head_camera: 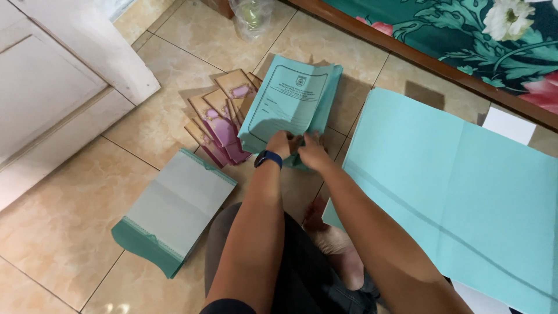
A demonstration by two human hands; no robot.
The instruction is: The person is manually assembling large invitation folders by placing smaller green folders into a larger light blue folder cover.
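Note:
My left hand [280, 143] and my right hand [313, 152] both grip the near edge of a thick stack of teal folded paper covers [293, 99] that rests on the tiled floor. The top cover has a dark printed frame with a small emblem. A dark blue band sits on my left wrist. Beside the stack to the left lies a fan of tan and pink printed cards [220, 119], partly under the stack. A stack of grey sheets with teal borders [174, 206] lies by my left forearm.
Large open teal sheets [459, 192] cover the floor at the right, over white paper [510, 125]. A white cabinet [52, 81] stands at the left. A wooden-edged bed with floral cloth [465, 35] runs along the back. A clear plastic bag [253, 14] sits at the top.

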